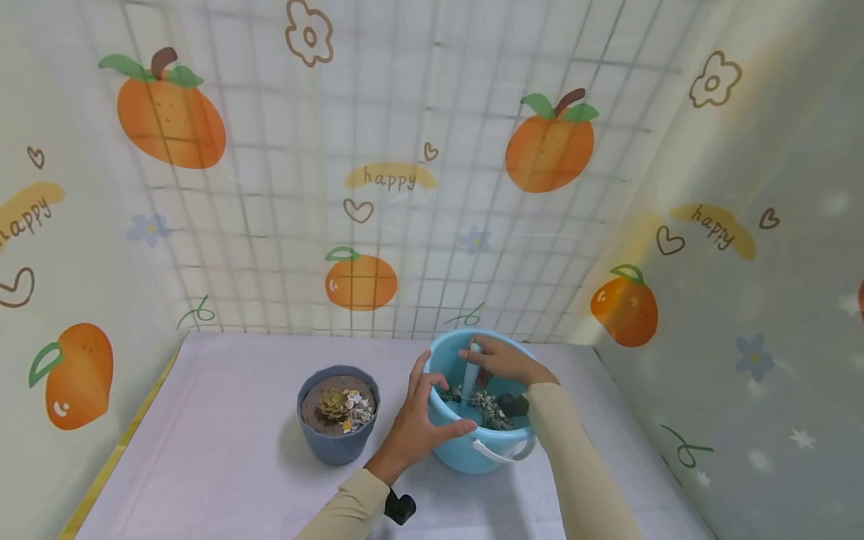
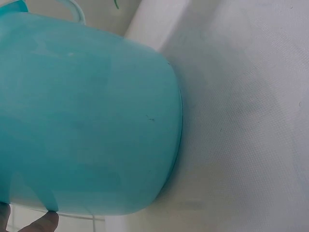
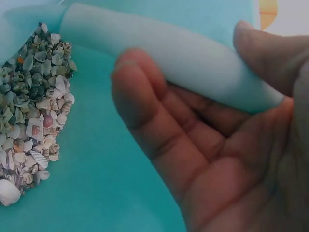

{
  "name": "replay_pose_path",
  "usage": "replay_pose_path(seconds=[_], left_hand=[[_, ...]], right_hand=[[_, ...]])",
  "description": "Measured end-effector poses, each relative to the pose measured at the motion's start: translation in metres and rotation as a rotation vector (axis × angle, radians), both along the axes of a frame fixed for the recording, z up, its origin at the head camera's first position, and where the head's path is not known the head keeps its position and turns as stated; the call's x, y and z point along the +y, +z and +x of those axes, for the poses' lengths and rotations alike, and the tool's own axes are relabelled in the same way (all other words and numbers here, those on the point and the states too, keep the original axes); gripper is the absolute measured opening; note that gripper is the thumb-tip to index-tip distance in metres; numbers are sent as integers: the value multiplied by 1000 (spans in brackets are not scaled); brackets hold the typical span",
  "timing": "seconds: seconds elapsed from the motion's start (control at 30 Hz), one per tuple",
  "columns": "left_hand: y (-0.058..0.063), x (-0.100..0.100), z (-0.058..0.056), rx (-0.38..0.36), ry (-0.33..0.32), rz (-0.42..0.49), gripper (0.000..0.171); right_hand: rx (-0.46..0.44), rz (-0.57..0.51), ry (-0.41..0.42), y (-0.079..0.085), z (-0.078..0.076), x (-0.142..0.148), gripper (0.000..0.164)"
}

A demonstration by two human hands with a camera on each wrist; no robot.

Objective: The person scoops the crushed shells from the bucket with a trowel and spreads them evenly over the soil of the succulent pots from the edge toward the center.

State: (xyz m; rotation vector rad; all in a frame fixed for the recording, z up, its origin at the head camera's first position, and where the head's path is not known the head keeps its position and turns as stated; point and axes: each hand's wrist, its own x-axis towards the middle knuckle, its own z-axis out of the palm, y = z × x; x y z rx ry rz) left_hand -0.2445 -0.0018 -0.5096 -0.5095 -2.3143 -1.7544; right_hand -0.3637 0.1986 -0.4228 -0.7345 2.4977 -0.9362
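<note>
A light blue bucket [image 1: 466,459] stands on the table, with small shells and shell bits [image 3: 38,106] on its bottom. My left hand [image 1: 420,420] grips the bucket's left side near the rim, thumb along the near side; two fingertips [image 2: 46,222] touch its outer wall in the left wrist view. Inside the bucket, my right hand [image 1: 502,358] holds a light blue shovel [image 1: 471,371] by its thick handle. The shovel tilts down, its lower end at the shells; the blade is only partly visible in the right wrist view.
Left of the bucket is a grey-blue pot [image 1: 337,450] of brown soil, holding a succulent [image 1: 332,403] and white shells or pebbles. The bucket's white handle [image 1: 496,454] hangs on its near side. A printed curtain [image 1: 270,225] with a grid behind it encloses the table [image 1: 223,420].
</note>
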Motion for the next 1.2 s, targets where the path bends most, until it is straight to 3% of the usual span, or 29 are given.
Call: replay_pose_path(seconds=[0.23,0.53,0.83,1.0,1.2], left_hand=[[0,0,1,0,-7,8,60],[1,0,1,1,-18,27,58],[1,1,1,-19,-19,42,57],[0,1,0,-13,-15,38,56],[0,0,0,-4,-18,48,56]], right_hand=[[7,-28,-17,-1,0,-1,30],[23,-89,-78,-3,-4,1,38],[80,-242,-128,1,-6,-1,36],[99,-256,-137,-3,-11,1,38],[130,-269,-208,-1,-10,2,37]])
